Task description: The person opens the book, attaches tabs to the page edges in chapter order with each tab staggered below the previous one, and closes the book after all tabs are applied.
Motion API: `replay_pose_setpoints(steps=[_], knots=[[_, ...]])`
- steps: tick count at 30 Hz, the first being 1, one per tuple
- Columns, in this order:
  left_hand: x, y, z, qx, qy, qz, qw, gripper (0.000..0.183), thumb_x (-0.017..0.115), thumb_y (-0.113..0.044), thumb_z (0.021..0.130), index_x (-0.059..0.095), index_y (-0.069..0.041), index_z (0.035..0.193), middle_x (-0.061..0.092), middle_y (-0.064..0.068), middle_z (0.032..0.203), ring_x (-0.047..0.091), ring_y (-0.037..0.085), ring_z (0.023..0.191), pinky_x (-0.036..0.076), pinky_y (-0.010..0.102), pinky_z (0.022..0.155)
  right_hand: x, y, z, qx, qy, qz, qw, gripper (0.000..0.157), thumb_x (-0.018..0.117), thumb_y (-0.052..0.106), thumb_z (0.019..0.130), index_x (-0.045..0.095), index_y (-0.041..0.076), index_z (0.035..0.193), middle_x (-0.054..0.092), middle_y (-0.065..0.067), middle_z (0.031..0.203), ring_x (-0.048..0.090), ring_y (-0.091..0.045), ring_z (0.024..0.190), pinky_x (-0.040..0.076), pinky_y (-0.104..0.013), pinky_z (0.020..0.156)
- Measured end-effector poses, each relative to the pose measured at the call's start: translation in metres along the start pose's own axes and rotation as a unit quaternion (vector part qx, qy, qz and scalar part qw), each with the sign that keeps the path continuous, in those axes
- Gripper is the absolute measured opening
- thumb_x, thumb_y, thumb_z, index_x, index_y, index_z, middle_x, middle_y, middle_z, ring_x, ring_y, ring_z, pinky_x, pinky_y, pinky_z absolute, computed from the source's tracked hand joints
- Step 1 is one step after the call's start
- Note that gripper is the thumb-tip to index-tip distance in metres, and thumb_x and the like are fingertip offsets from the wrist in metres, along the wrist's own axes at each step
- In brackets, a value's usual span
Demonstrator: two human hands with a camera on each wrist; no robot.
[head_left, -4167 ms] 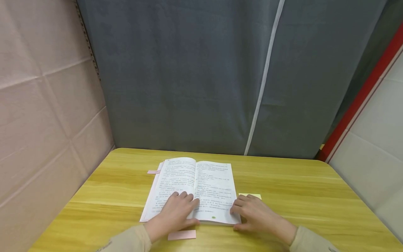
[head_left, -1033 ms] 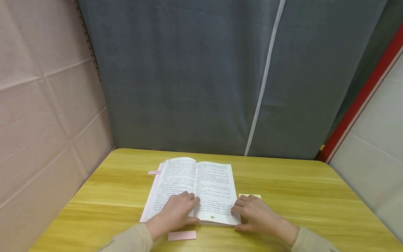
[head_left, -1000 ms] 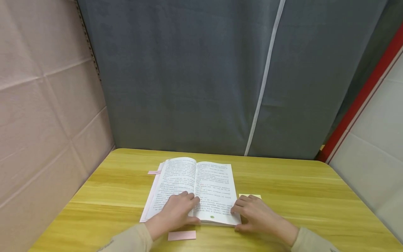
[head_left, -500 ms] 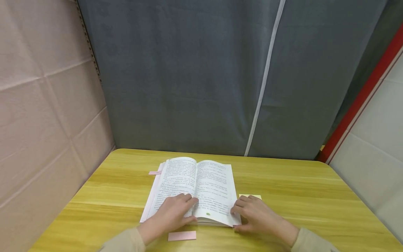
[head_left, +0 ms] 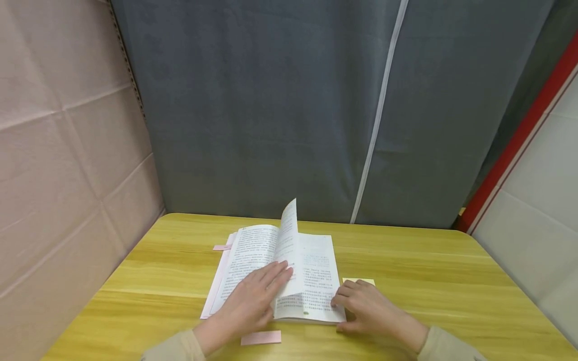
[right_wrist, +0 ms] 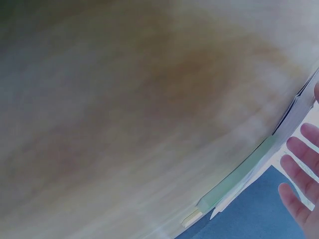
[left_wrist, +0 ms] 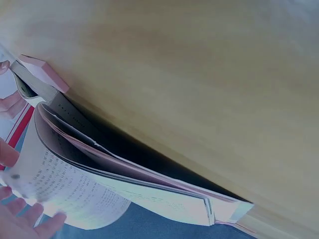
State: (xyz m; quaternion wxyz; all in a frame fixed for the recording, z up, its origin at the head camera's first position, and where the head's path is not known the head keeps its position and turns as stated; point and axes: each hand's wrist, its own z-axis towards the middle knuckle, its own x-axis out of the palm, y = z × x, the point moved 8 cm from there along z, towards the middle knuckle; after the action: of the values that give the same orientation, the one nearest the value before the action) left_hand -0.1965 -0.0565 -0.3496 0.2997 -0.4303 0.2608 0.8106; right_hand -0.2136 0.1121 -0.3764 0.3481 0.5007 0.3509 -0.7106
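An open book (head_left: 318, 276) with printed pages lies on the wooden table. One loose page (head_left: 289, 245) stands half turned near the spine, its top curving upward. My left hand (head_left: 257, 293) lies against the lower part of that page with its fingers extended; in the left wrist view the fingers (left_wrist: 32, 216) are spread over the print. My right hand (head_left: 361, 303) rests at the lower right corner of the book, fingertips on the page and thumb by the bottom edge. The right wrist view shows its fingers (right_wrist: 299, 172) fairly straight.
A pink sticky-note pad (head_left: 261, 337) lies in front of the book. A pink tab (head_left: 222, 247) sticks out from its left side. A yellow note pad (head_left: 358, 281) sits by the right edge, partly behind the right hand. A dark curtain (head_left: 271, 110) hangs beyond the table (head_left: 429, 281).
The right-hand page bulged, then one page rose and swung left toward the spine, uncovering the page beneath. My left hand shifted forward and its fingers straightened. The right hand stayed put.
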Motion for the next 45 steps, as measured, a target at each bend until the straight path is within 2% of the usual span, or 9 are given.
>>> replay_pose_setpoints(steps=[7,14,24,27,29,31,35,40,45], knots=[[0.007,0.007,-0.003,-0.016,0.051,0.054,0.9971,0.093,0.062,-0.010,0.058,0.018,-0.008,0.140,0.007,0.010,0.145,0.005,0.026,0.131,0.013,0.049,0.100,0.001,-0.001,0.000,0.008,0.014,0.006,1.000,0.038,0.062,0.052,0.072,0.062,0.018,0.091,0.054,0.008,0.089,0.051,-0.012,0.086,0.043,-0.035,0.070],[0.009,0.015,-0.007,-0.027,0.063,0.082,0.9942,0.098,0.070,-0.018,0.055,0.020,-0.011,0.140,0.007,0.011,0.145,0.004,0.028,0.131,0.002,0.056,0.097,0.001,-0.001,0.001,0.005,0.012,0.008,1.000,0.039,0.060,0.052,0.073,0.062,0.018,0.091,0.054,0.009,0.089,0.050,-0.012,0.085,0.043,-0.034,0.069],[0.017,0.023,-0.016,-0.059,0.107,0.076,0.9896,0.063,0.058,-0.018,0.061,0.049,-0.005,0.122,0.043,0.012,0.127,0.034,0.030,0.120,0.017,0.056,0.095,0.002,-0.002,0.000,0.003,0.009,0.009,1.000,0.038,0.060,0.053,0.074,0.062,0.019,0.091,0.054,0.009,0.089,0.051,-0.012,0.085,0.043,-0.036,0.069],[0.021,0.025,-0.019,-0.079,0.127,0.060,0.9868,0.050,0.058,-0.019,0.063,0.055,-0.004,0.111,0.052,0.011,0.115,0.047,0.028,0.106,0.027,0.054,0.090,0.002,-0.002,-0.001,0.003,0.006,0.009,1.000,0.038,0.060,0.053,0.074,0.061,0.019,0.090,0.054,0.009,0.088,0.051,-0.012,0.084,0.043,-0.036,0.069],[0.022,0.025,-0.020,-0.088,0.133,0.050,0.9860,0.038,0.059,-0.019,0.064,0.058,-0.005,0.099,0.057,0.008,0.099,0.054,0.025,0.088,0.038,0.048,0.080,0.002,-0.003,-0.001,0.006,0.008,0.013,1.000,0.037,0.060,0.052,0.074,0.062,0.019,0.090,0.053,0.009,0.087,0.050,-0.011,0.083,0.043,-0.036,0.069],[0.023,0.026,-0.021,-0.092,0.137,0.039,0.9854,0.027,0.060,-0.019,0.063,0.056,-0.007,0.087,0.054,0.004,0.081,0.053,0.020,0.068,0.044,0.037,0.063,0.003,-0.004,0.001,0.012,0.018,0.022,1.000,0.036,0.059,0.052,0.075,0.061,0.019,0.089,0.053,0.010,0.086,0.049,-0.009,0.080,0.043,-0.034,0.067],[0.026,0.028,-0.023,-0.098,0.162,0.016,0.9818,0.023,0.061,-0.020,0.065,0.055,-0.007,0.083,0.046,-0.001,0.070,0.043,0.014,0.054,0.033,0.026,0.042,0.004,-0.009,0.009,0.041,0.052,0.065,0.996,0.033,0.059,0.049,0.076,0.062,0.019,0.089,0.052,0.012,0.082,0.044,-0.005,0.071,0.041,-0.030,0.063],[0.029,0.029,-0.028,-0.107,0.191,-0.004,0.9758,0.026,0.063,-0.025,0.069,0.057,-0.006,0.085,0.047,0.000,0.069,0.044,0.014,0.055,0.033,0.026,0.040,0.006,-0.020,0.028,0.086,0.073,0.133,0.985,0.029,0.061,0.040,0.078,0.065,0.015,0.092,0.057,0.009,0.083,0.047,-0.004,0.070,0.043,-0.027,0.063],[0.030,0.030,-0.030,-0.107,0.198,-0.010,0.9743,0.026,0.064,-0.027,0.070,0.058,-0.005,0.082,0.045,-0.001,0.066,0.043,0.013,0.054,0.034,0.026,0.041,0.009,-0.027,0.055,0.096,0.056,0.134,0.985,0.025,0.061,0.033,0.079,0.066,0.012,0.093,0.059,0.005,0.082,0.050,-0.006,0.070,0.043,-0.024,0.061]])
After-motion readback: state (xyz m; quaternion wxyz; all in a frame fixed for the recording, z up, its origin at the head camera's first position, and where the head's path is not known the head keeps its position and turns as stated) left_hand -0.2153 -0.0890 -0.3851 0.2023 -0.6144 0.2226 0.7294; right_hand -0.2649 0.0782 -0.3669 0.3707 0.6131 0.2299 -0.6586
